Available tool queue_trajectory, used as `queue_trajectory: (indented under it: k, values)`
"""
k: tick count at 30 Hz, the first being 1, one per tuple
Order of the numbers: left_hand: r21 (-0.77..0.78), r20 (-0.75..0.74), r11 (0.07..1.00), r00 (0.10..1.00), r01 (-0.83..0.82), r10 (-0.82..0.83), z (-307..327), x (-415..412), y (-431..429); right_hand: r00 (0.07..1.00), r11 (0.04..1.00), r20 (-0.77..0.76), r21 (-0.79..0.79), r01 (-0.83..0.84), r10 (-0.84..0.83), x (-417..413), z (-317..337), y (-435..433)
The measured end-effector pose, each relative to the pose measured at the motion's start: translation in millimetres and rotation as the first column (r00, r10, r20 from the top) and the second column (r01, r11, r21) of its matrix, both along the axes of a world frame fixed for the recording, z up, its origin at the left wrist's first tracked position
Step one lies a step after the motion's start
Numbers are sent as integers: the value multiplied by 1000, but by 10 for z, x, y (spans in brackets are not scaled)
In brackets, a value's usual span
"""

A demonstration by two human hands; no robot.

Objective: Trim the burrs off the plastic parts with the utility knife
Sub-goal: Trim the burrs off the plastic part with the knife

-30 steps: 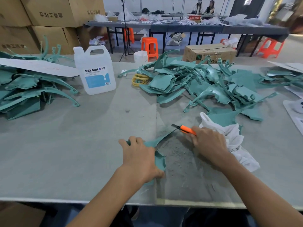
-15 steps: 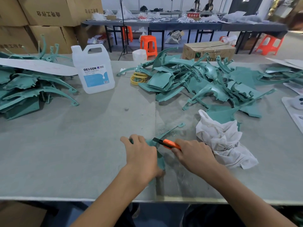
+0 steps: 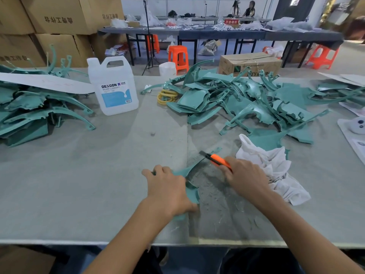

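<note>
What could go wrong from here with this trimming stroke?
1. The left hand holds the plastic part close to the utility knife in the right hand; a slip could reach its fingers.
2. The part's thin arm juts out past that hold, so it may flex or skid under the blade.
3. The white rag lies right beside the right hand and could snag a stroke.

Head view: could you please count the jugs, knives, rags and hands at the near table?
Jug: 1
Knife: 1
Rag: 1
Hands: 2, left hand and right hand
Total: 5
</note>
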State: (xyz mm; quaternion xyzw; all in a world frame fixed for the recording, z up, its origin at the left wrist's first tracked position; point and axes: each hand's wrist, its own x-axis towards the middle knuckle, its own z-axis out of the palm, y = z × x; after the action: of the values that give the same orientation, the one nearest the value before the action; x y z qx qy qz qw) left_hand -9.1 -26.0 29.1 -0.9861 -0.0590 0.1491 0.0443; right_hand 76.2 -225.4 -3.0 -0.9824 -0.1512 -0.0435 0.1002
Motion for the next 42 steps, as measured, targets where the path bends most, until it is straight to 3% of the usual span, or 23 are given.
queue_trajectory:
  k: [3,7,12,24,28,34,42]
  values:
    - [-238,-47,968,997,-75,65,43,49,208,990,986,-60,113,-124,131,-211,-1,63]
    - [-581,-143,796,984,-169,104,80,113,488,977,972,-122,183,-150,174,-304,-37,150]
    - [-706,-166,678,978,-205,123,62,167,621,981,980,-103,133,-150,165,-208,-100,232]
    - [-763,-215,623,977,-171,5,191,208,639,959,989,276,-146,-23,63,545,77,44]
    - [-738,-213,652,977,-173,18,162,227,634,968,984,229,-164,-67,104,366,116,197]
    - [-692,-214,696,975,-191,54,105,234,636,962,957,-62,-102,-273,268,168,117,249]
    - [-461,-133,873,985,-158,109,174,145,426,966,941,234,-339,-20,105,520,385,210]
